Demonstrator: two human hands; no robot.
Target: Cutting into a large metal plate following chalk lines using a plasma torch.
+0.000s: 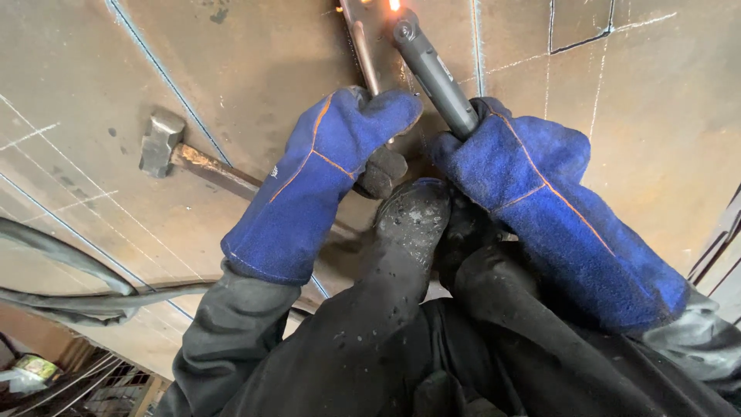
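Your right hand (509,158) has a closed grip on the torch (436,69), its tip sparking on the plate (255,62). Your left hand (332,154) rests curled just beside it; hammer (166,143) lies apart, left.

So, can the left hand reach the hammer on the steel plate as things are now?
Probably yes. The left hand holds nothing that shows; it rests by the welding torch. The hammer lies on the steel plate on that same side, and its handle runs under the glove with nothing between.
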